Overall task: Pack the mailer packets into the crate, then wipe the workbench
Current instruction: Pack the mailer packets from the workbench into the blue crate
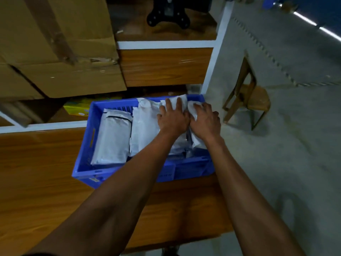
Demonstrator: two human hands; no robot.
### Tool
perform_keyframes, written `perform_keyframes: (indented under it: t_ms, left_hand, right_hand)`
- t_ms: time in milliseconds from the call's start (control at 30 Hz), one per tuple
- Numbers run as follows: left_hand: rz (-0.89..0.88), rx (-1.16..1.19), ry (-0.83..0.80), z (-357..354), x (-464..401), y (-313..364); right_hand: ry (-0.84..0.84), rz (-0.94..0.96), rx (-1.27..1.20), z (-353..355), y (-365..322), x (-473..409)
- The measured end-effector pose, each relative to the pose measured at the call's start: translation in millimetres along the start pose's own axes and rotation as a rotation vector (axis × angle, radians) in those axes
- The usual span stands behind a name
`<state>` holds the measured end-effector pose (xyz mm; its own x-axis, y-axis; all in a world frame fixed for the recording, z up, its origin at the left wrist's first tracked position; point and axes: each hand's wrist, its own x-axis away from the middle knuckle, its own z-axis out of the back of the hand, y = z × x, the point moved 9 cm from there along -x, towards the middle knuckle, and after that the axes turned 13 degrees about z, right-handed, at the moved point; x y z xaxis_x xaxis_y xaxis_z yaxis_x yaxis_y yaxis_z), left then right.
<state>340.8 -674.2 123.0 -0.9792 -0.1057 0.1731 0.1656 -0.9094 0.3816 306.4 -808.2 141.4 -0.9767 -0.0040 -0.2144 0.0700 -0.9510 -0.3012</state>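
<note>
A blue plastic crate [86, 145] sits on the wooden workbench [36, 172] near its right end. Several white mailer packets lie side by side inside it: one at the left [112, 137], one in the middle [144, 128], more at the right. My left hand [172, 119] presses flat with spread fingers on a packet [181, 100] at the crate's far right. Beside it, my right hand [205, 120] rests on the rightmost packet [192, 108], fingers bent over its top edge. Both forearms reach in over the crate's near wall.
Large cardboard boxes [55, 52] stand on the shelf at back left. A black metal bracket [168, 13] sits on an upper wooden shelf. A yellow box [77, 108] lies behind the crate. A small wooden stool [249, 97] stands on the concrete floor at the right.
</note>
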Motion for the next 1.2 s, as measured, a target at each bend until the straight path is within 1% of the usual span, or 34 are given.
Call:
perform_keyframes:
  t_ms: [133, 300, 467, 567, 667, 767, 833, 933, 1000, 1067, 1133, 1200]
  left_hand:
    - [0.044, -0.091, -0.006, -14.0, -11.2, -10.9]
    - [0.063, -0.201, 0.029, -12.8, -15.8, -26.9]
    - [0.055, -0.210, 0.052, -13.8, -15.0, -34.9]
    - [0.085, -0.207, 0.028, -15.5, -17.1, -28.9]
    - [0.091, -0.204, 0.025, -19.0, -17.3, -22.1]
    - [0.105, -0.176, 0.012, -23.7, -15.4, -20.1]
    - [0.118, -0.129, -0.020, -22.7, -14.4, -17.8]
    - [0.134, 0.017, -0.073, -8.9, -13.8, -19.0]
    - [0.092, 0.105, -0.036, 8.0, -11.2, -24.2]
    - [0.005, 0.113, 0.055, 31.2, -4.1, -32.0]
    - [-0.023, 0.061, 0.186, 51.7, 2.4, -51.3]
    - [-0.026, -0.027, 0.288, 61.6, 6.8, -75.4]
  right_hand:
    - [-0.021, 0.036, 0.057, -14.1, -0.4, -10.9]
    - [-0.031, 0.065, 0.001, -32.8, -5.0, -18.9]
    - [-0.171, 0.099, -0.056, -83.0, 3.9, -15.6]
    - [-0.274, 0.076, -0.089, -93.3, 6.2, -15.3]
    - [-0.341, 0.115, -0.099, -99.7, 6.3, -10.6]
    - [-0.428, 0.071, -0.233, -101.5, 8.9, -6.9]
    - [-0.400, 0.085, -0.245, -93.8, 4.5, -8.1]
    - [-0.225, 0.072, -0.292, -78.6, 2.8, -16.4]
    - [-0.122, 0.131, -0.249, -63.1, -10.9, -18.8]
    - [-0.116, 0.196, -0.282, -52.7, -32.0, -20.0]
    - [-0.204, 0.239, -0.284, -57.6, -48.5, -18.6]
    - [-0.308, 0.259, -0.226, -71.4, -51.8, -17.4]
